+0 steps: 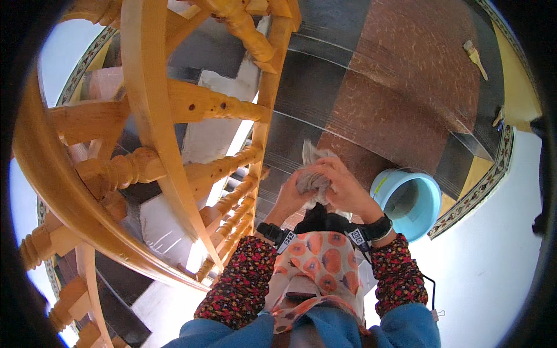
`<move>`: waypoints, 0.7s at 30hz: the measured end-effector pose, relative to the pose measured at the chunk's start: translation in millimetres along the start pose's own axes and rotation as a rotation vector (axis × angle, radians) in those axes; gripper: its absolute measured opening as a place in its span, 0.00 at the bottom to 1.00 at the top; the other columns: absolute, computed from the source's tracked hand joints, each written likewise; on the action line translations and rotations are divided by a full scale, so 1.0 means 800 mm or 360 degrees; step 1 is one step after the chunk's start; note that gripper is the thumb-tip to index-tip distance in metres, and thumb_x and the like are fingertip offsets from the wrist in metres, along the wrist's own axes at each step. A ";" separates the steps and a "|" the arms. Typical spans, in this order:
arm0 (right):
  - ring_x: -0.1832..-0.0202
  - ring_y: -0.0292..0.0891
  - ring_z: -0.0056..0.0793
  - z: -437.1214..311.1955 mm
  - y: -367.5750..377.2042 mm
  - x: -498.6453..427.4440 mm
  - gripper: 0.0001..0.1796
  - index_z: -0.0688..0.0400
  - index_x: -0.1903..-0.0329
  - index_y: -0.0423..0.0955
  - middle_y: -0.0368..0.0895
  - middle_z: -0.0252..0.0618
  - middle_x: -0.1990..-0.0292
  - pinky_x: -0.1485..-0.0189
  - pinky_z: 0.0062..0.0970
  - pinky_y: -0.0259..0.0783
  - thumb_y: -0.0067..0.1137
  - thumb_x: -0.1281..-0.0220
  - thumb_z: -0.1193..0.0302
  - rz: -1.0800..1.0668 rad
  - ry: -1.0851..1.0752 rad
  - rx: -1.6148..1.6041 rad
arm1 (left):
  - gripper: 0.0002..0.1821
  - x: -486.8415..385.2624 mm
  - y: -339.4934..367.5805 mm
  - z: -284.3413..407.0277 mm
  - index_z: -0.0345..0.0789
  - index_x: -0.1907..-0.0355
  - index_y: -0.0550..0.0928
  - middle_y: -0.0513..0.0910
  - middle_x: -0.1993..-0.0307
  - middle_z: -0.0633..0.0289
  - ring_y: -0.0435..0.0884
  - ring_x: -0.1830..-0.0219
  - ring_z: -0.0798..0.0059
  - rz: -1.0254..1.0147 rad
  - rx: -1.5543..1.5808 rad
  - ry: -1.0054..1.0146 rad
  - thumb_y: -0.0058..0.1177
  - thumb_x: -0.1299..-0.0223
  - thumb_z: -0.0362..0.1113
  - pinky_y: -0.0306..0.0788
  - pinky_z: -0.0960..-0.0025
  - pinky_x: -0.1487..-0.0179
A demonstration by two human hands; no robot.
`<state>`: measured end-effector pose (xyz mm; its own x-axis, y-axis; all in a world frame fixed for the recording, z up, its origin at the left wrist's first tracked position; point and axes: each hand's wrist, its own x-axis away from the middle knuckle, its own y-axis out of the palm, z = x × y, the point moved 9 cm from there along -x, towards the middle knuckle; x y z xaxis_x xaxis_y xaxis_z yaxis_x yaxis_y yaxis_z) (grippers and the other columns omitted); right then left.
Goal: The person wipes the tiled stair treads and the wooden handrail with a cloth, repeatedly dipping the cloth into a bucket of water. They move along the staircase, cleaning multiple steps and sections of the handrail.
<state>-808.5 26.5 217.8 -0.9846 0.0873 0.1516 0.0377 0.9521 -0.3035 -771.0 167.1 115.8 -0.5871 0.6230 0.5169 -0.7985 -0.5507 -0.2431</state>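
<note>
A bunched grey cloth [314,183] is squeezed between my two hands, in front of my patterned apron. My left hand [289,193] grips it from the left side, and my right hand [346,182] closes over it from the right. One loose end of the rag sticks up beyond my fingers. To the right of my right hand stands a light blue plastic bucket [431,204] with greyish water inside. Both wrists wear black straps with printed tags.
A varnished wooden stair railing [148,108] with turned balusters [226,163] runs along the left. Dark and reddish-brown tiled steps [391,87] lie ahead. A flat paintbrush [475,60] lies at the upper right, with a smaller brush [498,117] below it. A patterned border [474,198] edges the white wall [487,261].
</note>
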 end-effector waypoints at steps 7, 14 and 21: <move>0.52 0.76 0.46 0.112 -0.025 0.063 0.21 0.51 0.44 0.74 0.79 0.43 0.52 0.52 0.40 0.74 0.60 0.41 0.63 0.0207 0.0309 0.0428 | 0.31 0.035 0.059 -0.016 0.34 0.36 0.66 0.77 0.47 0.58 0.78 0.48 0.70 0.0032 0.1558 -0.0547 0.59 0.42 0.29 0.75 0.68 0.47; 0.63 0.82 0.37 0.198 -0.029 0.201 0.16 0.57 0.44 0.72 0.83 0.45 0.64 0.60 0.27 0.75 0.53 0.33 0.71 0.0703 0.0734 -0.0316 | 0.37 0.063 0.172 0.000 0.36 0.31 0.58 0.71 0.39 0.57 0.73 0.41 0.68 -0.0316 0.1138 -0.0627 0.59 0.41 0.30 0.73 0.66 0.42; 0.54 0.78 0.42 0.196 -0.074 0.265 0.18 0.56 0.47 0.70 0.81 0.41 0.61 0.53 0.36 0.74 0.56 0.42 0.74 0.0668 0.0260 -0.0151 | 0.33 0.078 0.233 0.008 0.36 0.32 0.62 0.72 0.40 0.57 0.73 0.41 0.71 -0.0329 0.0929 -0.0702 0.55 0.39 0.27 0.70 0.66 0.39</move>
<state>-1046.2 -57.4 120.0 -0.8412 0.5089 0.1828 0.4503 0.8465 -0.2840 -956.0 99.6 108.3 -0.2273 0.5332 0.8149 -0.6143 -0.7278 0.3048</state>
